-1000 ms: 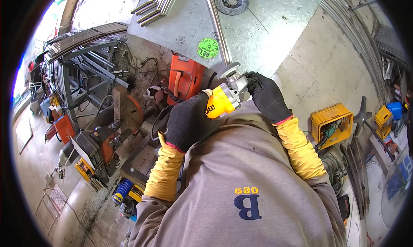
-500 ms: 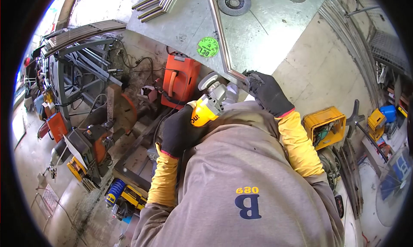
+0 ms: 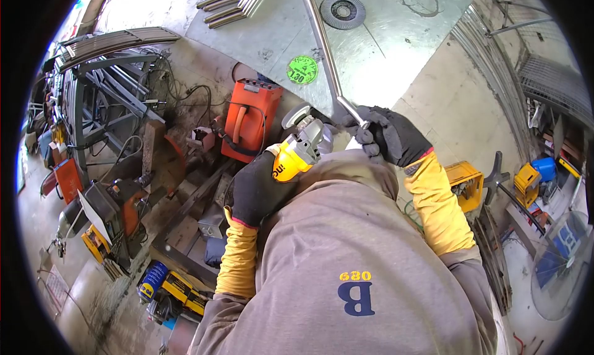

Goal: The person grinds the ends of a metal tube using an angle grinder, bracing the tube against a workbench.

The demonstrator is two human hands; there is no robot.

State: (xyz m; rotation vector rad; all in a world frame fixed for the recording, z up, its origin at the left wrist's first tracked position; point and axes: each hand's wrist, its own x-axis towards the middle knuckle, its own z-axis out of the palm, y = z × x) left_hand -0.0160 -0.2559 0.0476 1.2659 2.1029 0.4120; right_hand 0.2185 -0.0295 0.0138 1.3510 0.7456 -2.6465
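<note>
My left hand (image 3: 257, 185), in a black glove, is closed around the yellow body of an angle grinder (image 3: 296, 157). The grinder's round disc (image 3: 297, 115) points up and away from me, apart from the tube. A shiny bent metal tube (image 3: 328, 52) lies over the sheet-metal tabletop (image 3: 383, 52), its short bent end reaching past the near edge. My right hand (image 3: 395, 137), also black-gloved, grips that end, with the fingertips around the tip. Part of the grip is hidden by the glove.
On the tabletop are a flap disc (image 3: 343, 12), a green round sticker (image 3: 303, 69) and several short metal tubes (image 3: 232, 8). An orange machine (image 3: 252, 120) stands on the floor at left, near a metal rack (image 3: 117, 76). A yellow crate (image 3: 464, 185) sits at right.
My right hand has turned and come slightly nearer to me, now showing the tube's end at the fingertips. The grinder has stayed nearly in place. The view has shifted slightly.
</note>
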